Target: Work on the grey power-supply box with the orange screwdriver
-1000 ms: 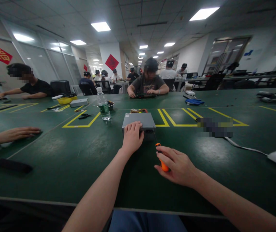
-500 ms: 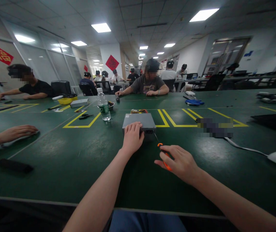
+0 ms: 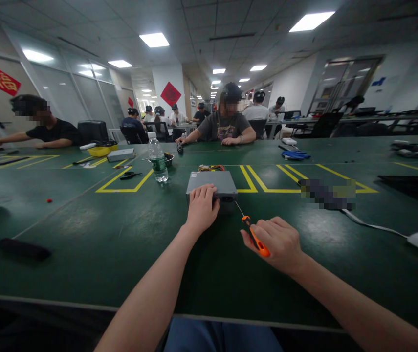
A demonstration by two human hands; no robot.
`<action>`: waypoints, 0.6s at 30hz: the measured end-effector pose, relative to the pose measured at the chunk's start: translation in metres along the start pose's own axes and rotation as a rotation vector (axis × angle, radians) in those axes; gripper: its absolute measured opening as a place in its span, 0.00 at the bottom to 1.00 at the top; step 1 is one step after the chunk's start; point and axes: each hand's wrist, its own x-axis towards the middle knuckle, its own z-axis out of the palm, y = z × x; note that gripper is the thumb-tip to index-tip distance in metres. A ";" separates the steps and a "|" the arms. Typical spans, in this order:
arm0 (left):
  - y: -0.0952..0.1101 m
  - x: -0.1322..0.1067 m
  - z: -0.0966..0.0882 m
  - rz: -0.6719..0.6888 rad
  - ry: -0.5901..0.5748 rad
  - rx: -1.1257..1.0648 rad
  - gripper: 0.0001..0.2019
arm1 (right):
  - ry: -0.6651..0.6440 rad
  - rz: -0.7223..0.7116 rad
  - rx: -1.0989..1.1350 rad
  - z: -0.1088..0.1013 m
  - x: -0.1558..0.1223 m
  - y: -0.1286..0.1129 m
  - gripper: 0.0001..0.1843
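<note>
A grey metal computer power supply [image 3: 212, 180] lies on the green table, its socket side towards me and its coloured wires [image 3: 211, 168] behind it. My left hand [image 3: 203, 208] grips it, fingers over the top and thumb against the near side. My right hand [image 3: 275, 240] is closed on the orange-and-black handle of a screwdriver [image 3: 255, 236]. The screwdriver's thin shaft slants up to the near right corner of the power supply. Whether its tip sits in a screw is too small to tell.
Left of the power supply stands a water bottle [image 3: 158, 159], with a bowl [image 3: 168, 159] behind it. A black bar-shaped thing [image 3: 23, 249] lies at the left. A white cable [image 3: 373, 225] runs across the right side. A co-worker [image 3: 227, 122] sits opposite.
My right hand has shifted slightly right, its fingers now wrapped further round the screwdriver handle. Another person's hand at the left has drawn back, and a small red thing shows there.
</note>
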 end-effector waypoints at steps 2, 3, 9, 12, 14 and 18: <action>0.000 0.000 0.001 0.004 0.004 -0.003 0.13 | 0.018 0.065 0.048 0.002 -0.003 0.000 0.09; 0.000 0.000 0.001 0.004 0.008 -0.003 0.13 | 0.021 0.080 0.059 0.003 -0.004 0.000 0.09; -0.002 0.000 0.003 0.003 0.018 0.003 0.12 | 0.021 0.058 0.049 -0.001 0.001 0.001 0.07; -0.002 0.000 0.003 0.009 0.020 -0.007 0.12 | 0.022 -0.023 0.052 -0.006 0.010 0.001 0.06; -0.002 0.000 0.002 0.010 0.025 -0.016 0.13 | -0.001 -0.111 0.048 -0.006 0.016 -0.001 0.07; -0.002 0.000 0.002 0.009 0.026 -0.029 0.13 | -0.038 -0.214 0.050 0.002 0.025 -0.004 0.09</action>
